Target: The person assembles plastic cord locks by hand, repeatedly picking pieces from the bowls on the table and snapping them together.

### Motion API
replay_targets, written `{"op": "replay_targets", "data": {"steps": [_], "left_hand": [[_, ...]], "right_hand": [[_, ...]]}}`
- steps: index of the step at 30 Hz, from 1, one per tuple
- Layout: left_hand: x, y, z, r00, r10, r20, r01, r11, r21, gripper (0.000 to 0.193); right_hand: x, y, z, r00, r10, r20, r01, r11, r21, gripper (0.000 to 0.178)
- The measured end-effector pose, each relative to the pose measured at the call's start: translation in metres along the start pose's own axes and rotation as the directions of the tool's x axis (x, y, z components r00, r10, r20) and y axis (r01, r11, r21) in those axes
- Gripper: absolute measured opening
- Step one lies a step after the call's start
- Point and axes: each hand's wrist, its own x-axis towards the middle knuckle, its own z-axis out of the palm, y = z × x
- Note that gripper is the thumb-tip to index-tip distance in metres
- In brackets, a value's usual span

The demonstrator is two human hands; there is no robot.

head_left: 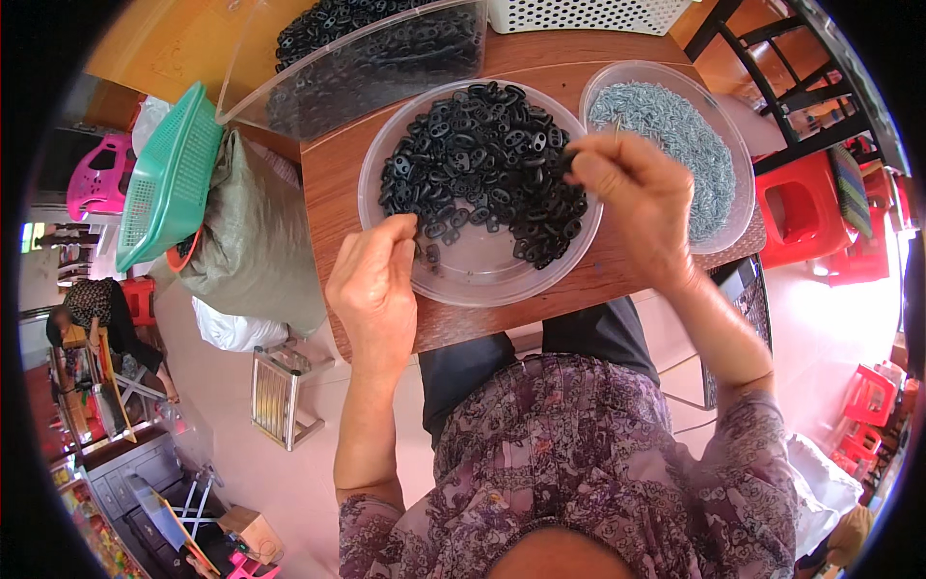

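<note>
The small black pieces (pixel 473 159) lie heaped in a round clear tub (pixel 453 292) on the wooden table (pixel 333 193), flat, slightly glossy ovals with paired holes, their long axes pointing every which way. Over its near-left rim, the left hand (pixel 371 285) pinches thumb and finger together; at the right rim, the right hand (pixel 641 193) curls its fingertips inward. From here I can't tell what either grips. Silvery bits (pixel 666 125) fill another tub (pixel 740 188) at the right.

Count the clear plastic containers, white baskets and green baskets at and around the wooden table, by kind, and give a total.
Clear plastic containers: 3 (round tub, tub of silvery pieces, large bin)
White baskets: 1 (white basket)
Green baskets: 1 (green basket)
Total: 5
</note>
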Motion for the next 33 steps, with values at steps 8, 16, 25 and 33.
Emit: {"op": "replay_targets", "data": {"steps": [8,16,25,33], "left_hand": [[0.012,-0.003,0.007,0.928,0.15,0.342,-0.256,0.922,0.291,0.025],[0.014,-0.022,0.007,0.976,-0.157,0.148,0.189,0.953,-0.236,0.021],[-0.023,0.046,-0.009,0.699,0.474,0.535,-0.3,0.874,-0.382,0.011],[-0.099,0.031,0.025,0.184,0.53,0.828,0.266,0.784,-0.561,0.026]], "right_hand": [[0.086,-0.004,-0.035,0.98,-0.2,0.023,0.2,0.954,-0.224,0.019],[0.185,-0.017,-0.05,0.935,-0.334,-0.118,0.231,0.828,-0.51,0.015],[0.255,0.009,-0.066,0.851,-0.524,0.036,0.384,0.574,-0.723,0.019],[0.29,0.025,-0.079,0.885,-0.453,0.111,0.307,0.386,-0.87,0.02]]}}
